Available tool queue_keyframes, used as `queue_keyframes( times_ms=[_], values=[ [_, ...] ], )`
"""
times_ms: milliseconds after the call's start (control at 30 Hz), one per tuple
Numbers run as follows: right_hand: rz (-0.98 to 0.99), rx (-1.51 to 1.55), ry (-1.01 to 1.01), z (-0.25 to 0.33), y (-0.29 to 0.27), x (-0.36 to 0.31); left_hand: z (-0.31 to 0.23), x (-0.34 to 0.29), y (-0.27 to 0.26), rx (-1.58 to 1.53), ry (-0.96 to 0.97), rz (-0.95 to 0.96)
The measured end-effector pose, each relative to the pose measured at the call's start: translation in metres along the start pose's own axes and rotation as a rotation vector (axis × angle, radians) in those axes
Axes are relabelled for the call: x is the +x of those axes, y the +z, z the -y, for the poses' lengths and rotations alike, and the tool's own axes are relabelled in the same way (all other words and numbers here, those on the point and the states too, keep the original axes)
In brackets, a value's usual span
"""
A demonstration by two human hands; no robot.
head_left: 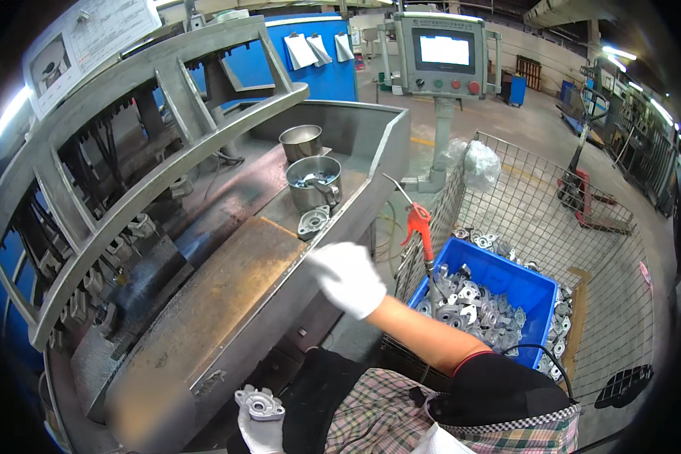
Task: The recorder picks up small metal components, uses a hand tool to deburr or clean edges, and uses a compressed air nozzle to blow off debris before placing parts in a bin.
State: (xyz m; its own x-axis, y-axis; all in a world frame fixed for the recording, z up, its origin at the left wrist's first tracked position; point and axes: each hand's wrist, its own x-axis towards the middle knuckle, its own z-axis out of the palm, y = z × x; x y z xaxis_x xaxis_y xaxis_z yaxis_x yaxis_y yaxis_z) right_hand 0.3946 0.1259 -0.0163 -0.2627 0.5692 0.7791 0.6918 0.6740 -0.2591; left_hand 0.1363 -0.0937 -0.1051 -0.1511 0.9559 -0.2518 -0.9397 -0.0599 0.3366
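Near the lower edge, my left hand, in a white glove, is closed on a silver metal casting with a round hole in its middle. My right hand, also white-gloved, is over the near edge of the machine's bench. Motion blurs its fingers, so I cannot tell whether they hold anything. Just beyond it, a similar metal casting lies by a steel mug with small pieces inside. Behind the mug stands a second steel cup.
A blue bin full of castings sits at right inside a wire mesh cage, with more castings around it. A red air gun hangs on the cage's near side. The machine's metal frame spans the left; a control panel stands behind.
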Motion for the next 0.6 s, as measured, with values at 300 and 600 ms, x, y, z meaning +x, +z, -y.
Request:
queue_keyframes(
  times_ms=[300,600],
  values=[
    [-0.150,-0.062,0.756,-0.165,-0.072,-0.100,-0.001,0.028,-0.153,-0.049,-0.116,0.024],
    [-0.063,0.578,0.881,-0.161,-0.092,-0.084,-0.003,0.034,-0.157,0.005,0.063,-0.246]
  ],
)
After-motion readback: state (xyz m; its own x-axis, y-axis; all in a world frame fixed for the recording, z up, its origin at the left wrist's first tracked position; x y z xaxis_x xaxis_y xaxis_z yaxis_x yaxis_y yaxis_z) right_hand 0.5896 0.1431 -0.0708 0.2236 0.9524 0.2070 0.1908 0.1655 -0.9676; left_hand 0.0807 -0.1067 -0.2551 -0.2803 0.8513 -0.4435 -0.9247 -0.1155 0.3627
